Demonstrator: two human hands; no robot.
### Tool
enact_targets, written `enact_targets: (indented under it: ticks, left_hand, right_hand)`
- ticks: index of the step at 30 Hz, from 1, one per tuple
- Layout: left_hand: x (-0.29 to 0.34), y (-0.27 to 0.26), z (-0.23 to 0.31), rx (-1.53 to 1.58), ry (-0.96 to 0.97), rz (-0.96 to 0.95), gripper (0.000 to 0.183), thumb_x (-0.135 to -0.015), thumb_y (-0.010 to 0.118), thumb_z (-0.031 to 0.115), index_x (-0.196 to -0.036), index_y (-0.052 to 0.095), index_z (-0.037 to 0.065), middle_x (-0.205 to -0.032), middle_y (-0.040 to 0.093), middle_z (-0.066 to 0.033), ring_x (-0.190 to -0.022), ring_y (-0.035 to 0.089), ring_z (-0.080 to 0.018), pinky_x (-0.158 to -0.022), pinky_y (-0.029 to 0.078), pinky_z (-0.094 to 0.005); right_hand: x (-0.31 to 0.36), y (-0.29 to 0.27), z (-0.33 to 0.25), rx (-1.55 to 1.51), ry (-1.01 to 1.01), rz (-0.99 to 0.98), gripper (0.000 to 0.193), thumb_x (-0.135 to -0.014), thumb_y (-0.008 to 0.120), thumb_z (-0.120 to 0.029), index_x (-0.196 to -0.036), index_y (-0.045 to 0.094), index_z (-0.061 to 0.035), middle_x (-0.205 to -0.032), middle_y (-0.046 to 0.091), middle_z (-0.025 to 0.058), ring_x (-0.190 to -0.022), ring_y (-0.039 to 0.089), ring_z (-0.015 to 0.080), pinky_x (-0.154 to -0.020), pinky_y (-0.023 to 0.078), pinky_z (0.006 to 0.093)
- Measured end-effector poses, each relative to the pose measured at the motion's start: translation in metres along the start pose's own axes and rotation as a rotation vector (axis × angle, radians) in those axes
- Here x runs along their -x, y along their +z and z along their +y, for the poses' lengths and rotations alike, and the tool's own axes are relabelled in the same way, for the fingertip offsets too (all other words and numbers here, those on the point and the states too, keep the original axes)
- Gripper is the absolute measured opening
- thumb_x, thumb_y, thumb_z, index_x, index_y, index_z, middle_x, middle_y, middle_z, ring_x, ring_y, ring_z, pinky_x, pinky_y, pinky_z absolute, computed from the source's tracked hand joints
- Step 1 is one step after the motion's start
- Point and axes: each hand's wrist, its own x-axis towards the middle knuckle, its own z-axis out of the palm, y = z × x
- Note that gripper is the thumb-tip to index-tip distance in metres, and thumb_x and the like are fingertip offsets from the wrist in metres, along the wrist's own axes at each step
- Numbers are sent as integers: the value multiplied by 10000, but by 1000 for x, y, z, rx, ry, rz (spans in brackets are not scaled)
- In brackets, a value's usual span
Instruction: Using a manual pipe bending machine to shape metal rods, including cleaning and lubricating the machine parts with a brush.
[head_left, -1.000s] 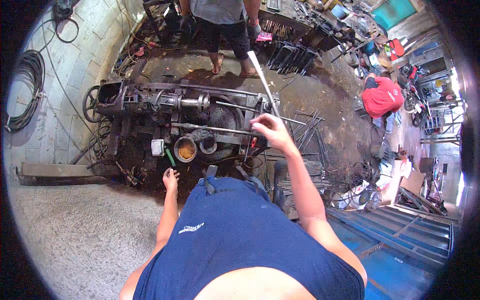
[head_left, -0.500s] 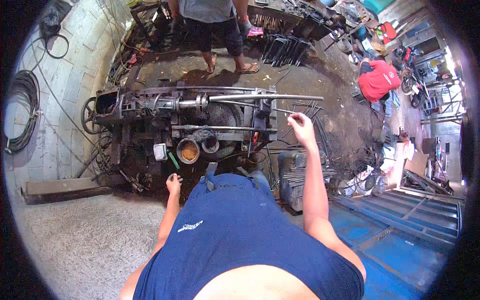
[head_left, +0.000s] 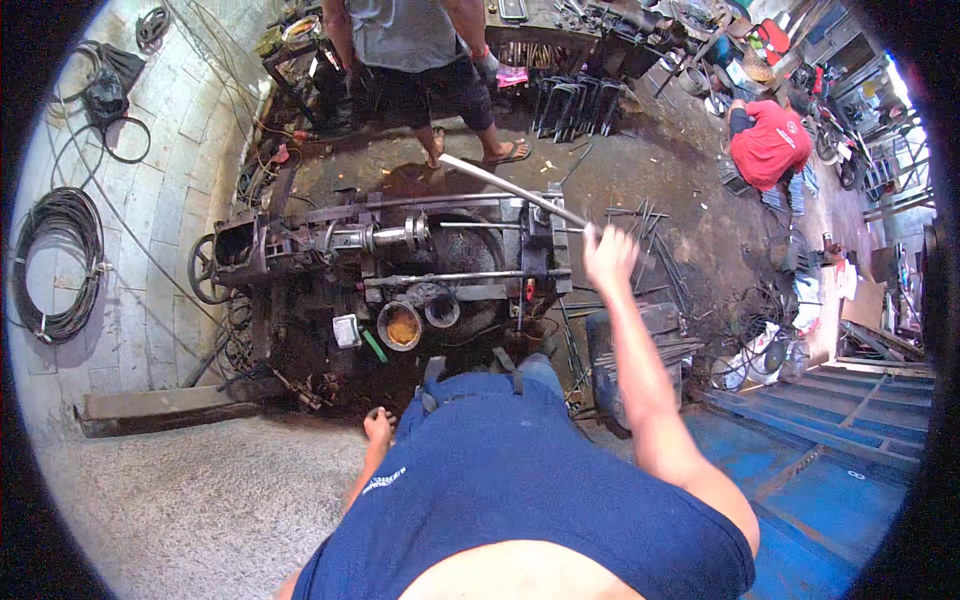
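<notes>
My right hand is closed around the near right end of a long grey metal rod. The rod slants over the right part of a dark, greasy machine, its far end pointing toward the standing co-worker's feet. A handwheel sits at the machine's left, and a cylindrical metal chuck at its middle. My left hand hangs beside my hip with fingers curled; whatever they may hold is too small to make out. A tin with orange-brown contents stands at the machine's near side.
Across the machine stands a co-worker; another in a red shirt crouches at far right. Thin rods lie on a block at right. Coiled cable hangs on the left wall. A white square container sits near a green strip.
My right hand has taken hold of the rod's right end. The rod, lying level along the machine before, now slants with its far end swung away from me. My left hand stays low.
</notes>
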Motion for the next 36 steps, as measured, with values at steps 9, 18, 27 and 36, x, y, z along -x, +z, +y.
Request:
enact_targets:
  ticks: [9, 18, 27, 36]
  left_hand:
    - [3, 9, 24, -195, 60, -15, 239, -920, 557, 174, -997, 613, -46, -844, 659, -104, -668, 648, -169, -582, 521, -305]
    - [63, 145, 268, -440, 1148, -124, 244, -901, 567, 151, -1035, 642, -38, -1026, 664, -181, -974, 639, -276, -867, 477, -350]
    - [107, 336, 453, -822, 2032, -100, 308, -844, 631, 211, -1096, 589, 39, -1128, 562, -157, -1065, 516, -345, -925, 419, -403]
    - [59, 417, 486, -1461, 1844, -310, 528, -929, 395, 349, -571, 625, 36, -648, 624, -214, -644, 625, -382, -654, 491, -478]
  right_hand:
    - [116, -78, -97, -898, -875, -1079, 505, -904, 557, -443, -1177, 588, -20, -1053, 661, 147, -947, 639, 256, -874, 479, 361]
    - [57, 25, 65, -2057, 1088, -344, 533, -838, 586, -434, -1195, 488, -51, -1098, 594, 128, -990, 585, 285, -891, 441, 493]
    - [-17, 50, 96, -2635, 765, 169, 412, -934, 466, -374, -612, 382, -130, -575, 411, 27, -602, 456, 187, -715, 410, 394]
    - [-20, 63, 101, -2797, 694, 284, 485, -901, 484, -285, -510, 220, -171, -430, 204, -21, -422, 219, 149, -572, 304, 344]
